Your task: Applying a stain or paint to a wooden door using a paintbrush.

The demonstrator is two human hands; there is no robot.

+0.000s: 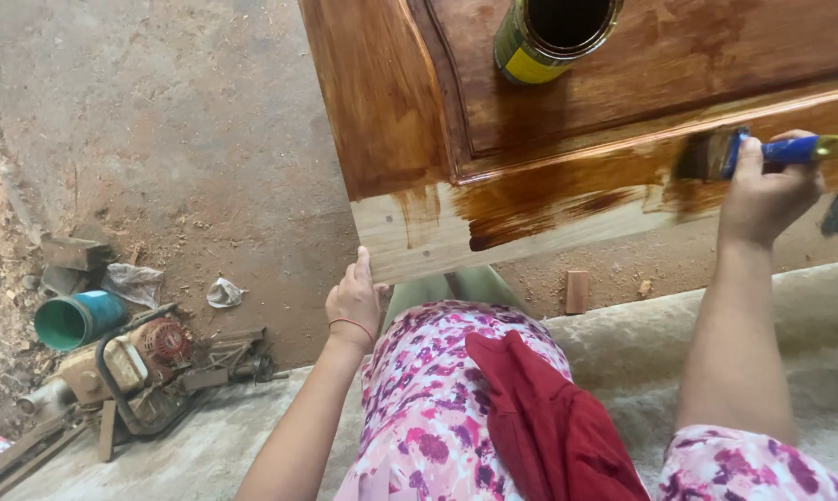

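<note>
Left hand [354, 299] cupped under lower edge of brown moulded wooden panel [409, 102], steadying it, fingers curled. Panel mostly stained glossy brown – pale bare strip [409, 243] along bottom edge left to coat. Open yellow tin can [553, 32] stands on panel. Right hand [767, 190] closed on blue-handled flat paintbrush [716, 154], bristles touching edge. Below left – dirt floor [159, 121], small engine [140, 366], green bucket [77, 318].

The person wears a loose garment [419, 399] printed with pink, magenta and dark purple flowers on a pale ground, with a short sleeve [743, 464] of the same print on the right arm. A thin red string bracelet [352, 326] circles the left wrist. Both forearms are bare. A dark red cloth [549, 427] lies over the lap.
</note>
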